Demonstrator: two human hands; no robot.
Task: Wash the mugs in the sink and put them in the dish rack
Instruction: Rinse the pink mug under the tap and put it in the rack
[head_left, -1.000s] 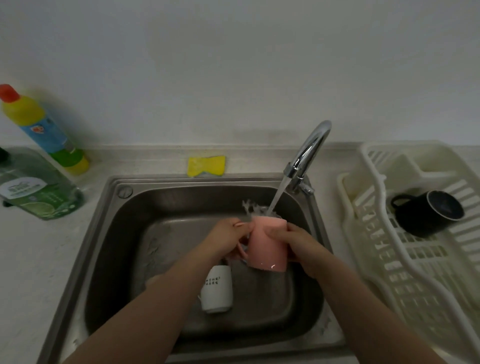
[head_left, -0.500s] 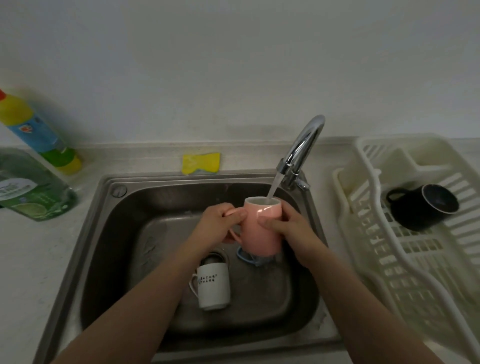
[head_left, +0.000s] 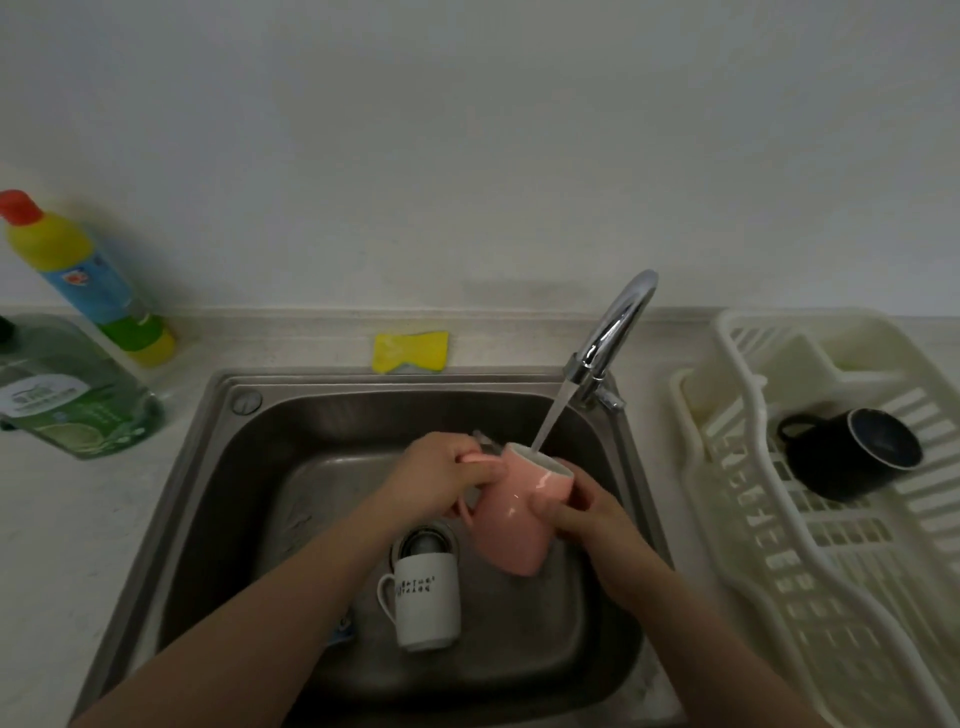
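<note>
I hold a pink mug (head_left: 511, 519) over the steel sink (head_left: 218, 457), its mouth tilted up and right under the running stream from the tap (head_left: 613, 332). My left hand (head_left: 441, 480) grips the mug's handle. My right hand (head_left: 582, 509) wraps round its body near the rim. A white mug (head_left: 428, 597) with dark lettering lies on its side on the sink floor beside the drain. A black mug (head_left: 852, 452) lies on its side in the white dish rack (head_left: 810, 571) at the right.
A yellow sponge (head_left: 410, 351) lies on the ledge behind the sink. At the left stand a yellow bottle with a red cap (head_left: 88, 280) and a green detergent bottle (head_left: 72, 400). Something blue (head_left: 343, 629) peeks from under my left forearm.
The pink mug went from upside down in the stream to mouth up, and now tilts toward the tap as water runs into it. Both hands stayed on it.
</note>
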